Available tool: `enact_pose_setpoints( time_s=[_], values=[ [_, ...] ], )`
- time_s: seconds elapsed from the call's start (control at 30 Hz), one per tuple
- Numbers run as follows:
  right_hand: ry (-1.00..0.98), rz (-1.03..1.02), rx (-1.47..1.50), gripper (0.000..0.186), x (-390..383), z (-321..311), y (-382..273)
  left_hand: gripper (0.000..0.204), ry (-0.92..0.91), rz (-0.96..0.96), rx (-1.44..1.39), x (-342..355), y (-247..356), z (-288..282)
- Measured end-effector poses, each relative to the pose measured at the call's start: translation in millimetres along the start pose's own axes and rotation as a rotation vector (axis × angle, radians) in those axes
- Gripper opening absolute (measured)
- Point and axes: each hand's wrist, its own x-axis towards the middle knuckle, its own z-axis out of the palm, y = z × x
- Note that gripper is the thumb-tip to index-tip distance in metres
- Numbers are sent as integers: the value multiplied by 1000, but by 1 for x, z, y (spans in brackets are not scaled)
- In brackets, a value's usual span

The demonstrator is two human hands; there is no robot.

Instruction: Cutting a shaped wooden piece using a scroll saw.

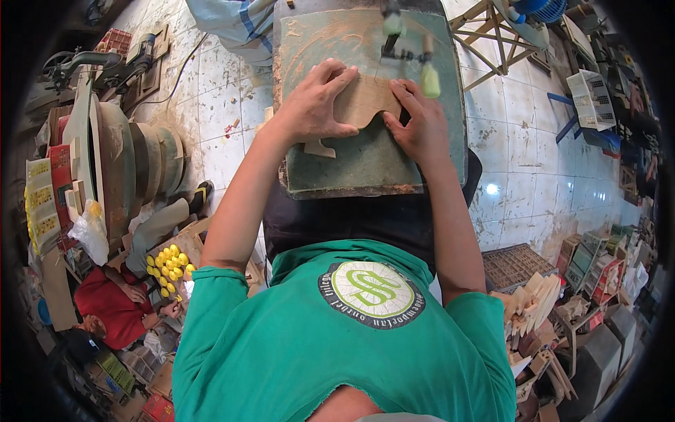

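Observation:
A flat piece of light brown wood with a wavy near edge lies on a worn green saw table in front of me. My left hand grips its left side, thumb at the near edge and fingers along the far left. At its right end my right hand presses with the fingers on top and the thumb by the near edge. Just beyond the wood stands a dark saw arm with pale green parts; a thin blade seems to run down to the wood. A small curved wood offcut lies below my left wrist.
Sawdust coats the far table. A belt-driven machine stands at left, with a person in red sitting near several yellow rounded pieces. A wooden stand is at far right. Cut wood pieces are piled at lower right.

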Motion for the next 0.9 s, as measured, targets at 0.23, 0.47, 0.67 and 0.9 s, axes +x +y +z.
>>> enact_pose_setpoints(
  time_s=[0.23,0.47,0.67,0.9],
  values=[
    [41,-56,5,66,4,-3,4,106,38,-29,2,-1,6,3],
    [-1,-36,33,65,6,-5,4,107,55,-44,9,-1,6,5],
    [15,-85,16,64,10,-4,9,111,13,-125,34,-3,9,7],
    [-39,-53,29,66,11,-5,16,110,33,-146,43,-1,18,7]
  ],
)
